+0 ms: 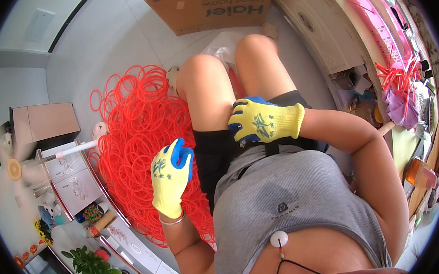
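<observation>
A large heap of thin red loops (pixel 145 162) lies on the floor to my left, against my left leg. Both hands wear yellow work gloves with blue-coated fingers. My left hand (pixel 173 177) is raised above the heap's right edge, its fingers curled and the thumb bent in to meet them. Over my lap, my right hand (pixel 265 120) is closed with its fingers bent inward. A tiny shiny piece (pixel 242 143) shows just under its fingers; whether the hand holds it I cannot tell. Between my knees part of a red object (pixel 235 82) shows beside clear plastic (pixel 222 54).
Ahead of my knees stands a big cardboard box (pixel 213 12). White drawers (pixel 78 185), a brown box (pixel 45 120) and a leafy plant (pixel 92 268) line the left side. At right, a cluttered tabletop holds a pink basket (pixel 377 24) and a bundle of red strips (pixel 403 75).
</observation>
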`<action>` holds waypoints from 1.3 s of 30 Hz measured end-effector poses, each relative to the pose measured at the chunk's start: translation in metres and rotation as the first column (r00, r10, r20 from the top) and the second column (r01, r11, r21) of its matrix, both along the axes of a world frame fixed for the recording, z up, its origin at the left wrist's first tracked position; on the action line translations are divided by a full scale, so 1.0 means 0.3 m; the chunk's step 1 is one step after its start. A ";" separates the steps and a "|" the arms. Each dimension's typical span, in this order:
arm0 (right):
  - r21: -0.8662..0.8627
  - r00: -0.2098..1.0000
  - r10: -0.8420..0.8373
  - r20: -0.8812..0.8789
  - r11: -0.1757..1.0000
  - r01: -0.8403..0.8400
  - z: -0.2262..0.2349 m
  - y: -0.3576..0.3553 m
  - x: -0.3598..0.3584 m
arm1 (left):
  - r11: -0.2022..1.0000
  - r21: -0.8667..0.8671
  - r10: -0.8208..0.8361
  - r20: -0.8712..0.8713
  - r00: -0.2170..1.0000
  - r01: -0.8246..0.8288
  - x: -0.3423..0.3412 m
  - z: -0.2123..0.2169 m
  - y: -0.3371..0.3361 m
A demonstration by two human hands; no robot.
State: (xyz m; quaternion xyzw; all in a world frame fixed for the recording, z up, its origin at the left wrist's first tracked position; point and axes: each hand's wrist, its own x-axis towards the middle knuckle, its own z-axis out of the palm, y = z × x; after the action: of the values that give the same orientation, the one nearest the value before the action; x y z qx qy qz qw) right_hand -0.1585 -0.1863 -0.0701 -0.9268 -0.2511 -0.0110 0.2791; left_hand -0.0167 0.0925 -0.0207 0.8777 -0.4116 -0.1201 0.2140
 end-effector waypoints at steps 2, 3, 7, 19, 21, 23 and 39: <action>0.045 1.000 -0.023 0.013 0.999 0.023 0.008 -0.010 0.000 | 0.997 -0.070 -0.037 -0.051 0.998 0.033 -0.008 0.003 -0.046; 0.150 0.995 -0.030 0.094 0.989 0.016 0.042 -0.039 0.007 | 0.994 -0.105 -0.039 -0.085 0.996 0.030 -0.012 0.009 -0.058; 0.808 0.930 -0.342 -0.132 0.507 0.301 0.353 -0.188 -0.006 | 0.945 -0.260 0.083 -0.392 0.916 -0.197 -0.052 0.024 -0.087; 0.860 0.880 -0.473 -0.051 -0.468 -0.201 0.580 -0.813 -0.447 | 0.583 -0.357 -0.585 -0.808 -0.073 -0.730 -0.165 -0.068 -0.307; 0.744 0.903 -0.424 -0.075 -0.626 -0.233 0.469 -0.835 -0.467 | 0.371 -0.449 -0.712 -0.699 0.061 -0.813 -0.137 -0.061 -0.334; 0.676 0.900 -0.427 -0.093 -0.690 -0.258 0.337 -0.827 -0.490 | 0.253 -0.489 -0.769 -0.625 0.133 -0.835 -0.106 -0.075 -0.348; 0.591 0.975 -0.152 0.165 -0.776 -0.221 0.192 -0.512 -0.071 | -0.071 -0.682 -0.883 -0.296 0.364 -0.728 0.092 0.131 -0.227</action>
State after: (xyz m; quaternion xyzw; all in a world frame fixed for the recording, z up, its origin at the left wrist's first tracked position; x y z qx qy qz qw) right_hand -0.1799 -0.3400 -0.0126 -0.0190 -0.1477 -0.3165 0.9368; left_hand 0.0107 0.0243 0.0186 0.0840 -0.2172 -0.2575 0.9378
